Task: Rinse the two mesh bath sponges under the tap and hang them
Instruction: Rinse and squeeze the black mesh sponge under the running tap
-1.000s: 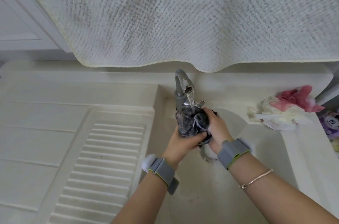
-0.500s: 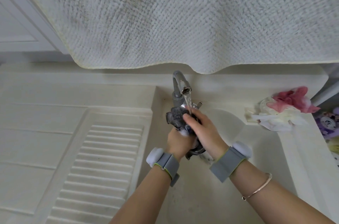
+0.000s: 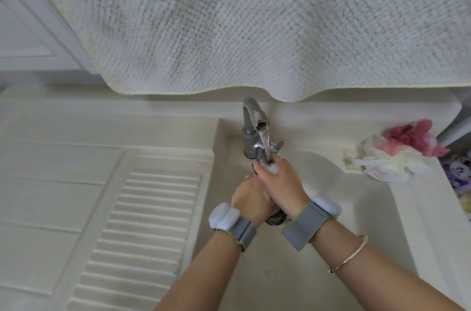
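- Both hands are squeezing the grey sponge [image 3: 276, 217] under the tap [image 3: 251, 117], w/ water running onto its far end, which is peeking out past the knuckles.
- Right hand [image 3: 281, 183] is lying on top, fingers curled round the sponge; suds are showing by its index finger.
- Left hand [image 3: 251, 197] is wrapping it from the left and below, partly tucked under the right (fingertips hidden, but the grip is reading as closed round the mesh).
- Sponge's long axis is running near-to-far: one dark end is poking out at the wrists, the other is sitting under the stream.
- Second one, the pink-and-white sponge [image 3: 400, 151], is lying on the sink ledge [image 3: 318, 142] to the far right, well apart from both hands, untouched.
- Key relation for what's next, imo: that sponge is lying to the right, so the right hand is the nearer one for fetching it, while the left could be keeping the grey one.
- No hook or rail is showing anywhere in view, so where either gets hung I can't tell; a towel [image 3: 254, 25] is draping over the far wall above the tap.
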`<state>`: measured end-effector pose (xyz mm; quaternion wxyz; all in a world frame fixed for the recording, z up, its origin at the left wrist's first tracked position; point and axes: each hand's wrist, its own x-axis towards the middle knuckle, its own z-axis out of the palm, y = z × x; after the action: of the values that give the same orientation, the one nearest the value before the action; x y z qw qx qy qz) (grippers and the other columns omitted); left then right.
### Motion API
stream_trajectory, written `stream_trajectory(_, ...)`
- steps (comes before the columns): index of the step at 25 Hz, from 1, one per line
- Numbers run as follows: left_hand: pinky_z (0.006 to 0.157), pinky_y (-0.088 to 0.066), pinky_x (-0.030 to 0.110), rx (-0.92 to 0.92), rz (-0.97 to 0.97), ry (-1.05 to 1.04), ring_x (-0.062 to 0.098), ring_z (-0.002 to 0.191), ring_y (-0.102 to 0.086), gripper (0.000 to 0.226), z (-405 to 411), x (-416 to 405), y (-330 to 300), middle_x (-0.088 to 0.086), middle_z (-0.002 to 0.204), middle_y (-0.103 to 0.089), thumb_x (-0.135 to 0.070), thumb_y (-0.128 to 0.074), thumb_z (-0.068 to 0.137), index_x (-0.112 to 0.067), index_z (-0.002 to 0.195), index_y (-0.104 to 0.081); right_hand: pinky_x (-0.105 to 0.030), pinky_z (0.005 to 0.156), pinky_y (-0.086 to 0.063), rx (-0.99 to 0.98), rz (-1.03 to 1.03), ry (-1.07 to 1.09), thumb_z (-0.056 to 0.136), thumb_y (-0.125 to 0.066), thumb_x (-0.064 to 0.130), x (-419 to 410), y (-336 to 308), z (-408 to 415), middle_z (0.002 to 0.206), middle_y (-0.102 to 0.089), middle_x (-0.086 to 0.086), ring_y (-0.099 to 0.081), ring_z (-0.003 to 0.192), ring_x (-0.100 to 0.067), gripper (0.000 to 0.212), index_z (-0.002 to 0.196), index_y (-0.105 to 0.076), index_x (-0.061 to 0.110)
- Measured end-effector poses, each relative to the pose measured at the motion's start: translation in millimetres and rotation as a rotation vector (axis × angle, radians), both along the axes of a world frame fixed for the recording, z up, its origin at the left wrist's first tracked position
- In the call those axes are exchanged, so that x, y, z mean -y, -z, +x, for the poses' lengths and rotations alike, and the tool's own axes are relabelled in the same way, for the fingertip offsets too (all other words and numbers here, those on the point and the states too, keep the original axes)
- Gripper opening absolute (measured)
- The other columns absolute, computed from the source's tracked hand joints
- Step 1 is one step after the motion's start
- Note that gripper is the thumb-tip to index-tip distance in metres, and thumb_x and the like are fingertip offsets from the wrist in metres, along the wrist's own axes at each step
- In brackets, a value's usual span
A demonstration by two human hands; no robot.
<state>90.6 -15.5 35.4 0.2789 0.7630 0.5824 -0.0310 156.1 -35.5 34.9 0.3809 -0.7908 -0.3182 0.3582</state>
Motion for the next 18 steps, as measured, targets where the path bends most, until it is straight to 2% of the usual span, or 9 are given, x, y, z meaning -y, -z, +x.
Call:
stream_trajectory(2, 0.091, -0.043, 0.033, -0.013, 0.023, 0.042, 0.031, 0.116, -0.056, 0.035, 1.3, 2.2, -0.7, 0.014, 0.125, -0.056, -0.02, -0.04, 0.098, -0.008, 0.13, -0.048, -0.031, 0.077, -0.038, 0.041, -0.01, 0.04, 0.093, -0.047, 0.037, -4.0, 3.8, 1.7, 0.099, -0.062, -0.011, -0.056, 0.102, -0.031, 0.023, 0.102, -0.057, 0.018)
stream_trajectory(4, 0.082, -0.045, 0.032, 0.052, 0.09, 0.135, 0.032, 0.112, -0.058, 0.042, 1.1, 4.2, -1.0, 0.012, 0.121, -0.056, -0.03, -0.045, 0.095, -0.016, 0.135, -0.042, -0.032, 0.08, -0.038, 0.07, -0.004, 0.06, 0.098, -0.042, 0.034, -5.6, 5.3, 4.6, 0.106, -0.062, -0.016, -0.056, 0.104, -0.034, 0.03, 0.107, -0.056, 0.01)
stream_trajectory(6, 0.08, -0.044, 0.03, 0.068, 0.092, 0.146, 0.031, 0.111, -0.059, 0.047, -0.8, 5.0, -2.5, 0.012, 0.119, -0.057, -0.04, -0.035, 0.093, -0.018, 0.133, -0.043, -0.032, 0.078, -0.037, 0.128, -0.05, 0.013, 0.101, -0.037, 0.024, -5.1, 5.0, 5.5, 0.108, -0.057, -0.021, -0.056, 0.103, -0.035, 0.029, 0.108, -0.054, 0.002)
stream_trajectory(8, 0.082, -0.046, 0.031, 0.117, 0.03, 0.153, 0.032, 0.109, -0.059, 0.046, -3.6, 3.5, -0.4, 0.011, 0.116, -0.058, -0.043, -0.037, 0.089, -0.018, 0.127, -0.047, -0.032, 0.076, -0.036, 0.092, -0.012, 0.05, 0.1, -0.034, 0.017, -3.7, 7.7, 6.9, 0.101, -0.053, -0.018, -0.056, 0.097, -0.033, 0.022, 0.098, -0.053, 0.006)
stream_trajectory(11, 0.086, -0.052, 0.035, 0.398, -0.144, -0.017, 0.024, 0.101, -0.062, 0.054, -14.4, -6.4, 2.5, 0.002, 0.106, -0.066, -0.048, -0.058, 0.064, -0.028, 0.113, -0.051, -0.041, 0.081, -0.044, -0.182, 0.121, 0.252, 0.101, -0.029, 0.024, -4.9, 5.0, 10.5, 0.084, -0.055, -0.012, -0.057, 0.091, -0.03, 0.034, 0.072, -0.047, 0.019)
stream_trajectory(13, 0.091, -0.053, 0.039, 0.557, -0.282, -0.109, 0.02, 0.101, -0.064, 0.077, -25.6, -14.7, 8.7, 0.001, 0.108, -0.067, -0.047, -0.067, 0.049, -0.03, 0.122, -0.049, -0.047, 0.088, -0.049, -0.326, 0.152, 0.373, 0.101, -0.031, 0.027, -5.7, 8.0, 15.2, 0.088, -0.059, -0.014, -0.06, 0.094, -0.032, 0.034, 0.073, -0.049, 0.021)
stream_trajectory(15, 0.093, -0.054, 0.042, 0.796, -0.592, -0.17, 0.023, 0.103, -0.067, 0.084, -31.6, -14.4, 15.3, 0.007, 0.114, -0.068, -0.033, -0.077, 0.052, -0.021, 0.13, -0.049, -0.052, 0.092, -0.048, -0.424, 0.144, 0.43, 0.098, -0.035, 0.026, -5.2, 9.5, 20.3, 0.098, -0.064, -0.021, -0.061, 0.098, -0.037, 0.03, 0.078, -0.055, 0.014)
stream_trajectory(17, 0.086, -0.056, 0.04, 1.015, -0.843, -0.22, 0.028, 0.103, -0.067, 0.067, -31.8, -8.8, 19.0, 0.015, 0.118, -0.067, -0.014, -0.076, 0.067, -0.01, 0.13, -0.053, -0.049, 0.094, -0.048, -0.512, 0.13, 0.45, 0.098, -0.037, 0.02, -3.6, 9.3, 20.8, 0.103, -0.064, -0.022, -0.06, 0.102, -0.04, 0.027, 0.086, -0.059, 0.01)
stream_trajectory(18, 0.084, -0.057, 0.039, 1.087, -0.878, -0.243, 0.03, 0.102, -0.067, 0.062, -31.5, -6.2, 20.4, 0.018, 0.118, -0.066, -0.009, -0.074, 0.07, -0.005, 0.129, -0.053, -0.045, 0.096, -0.048, -0.535, 0.148, 0.441, 0.098, -0.037, 0.014, -2.4, 9.2, 19.9, 0.107, -0.062, -0.02, -0.058, 0.108, -0.04, 0.022, 0.094, -0.059, 0.01)
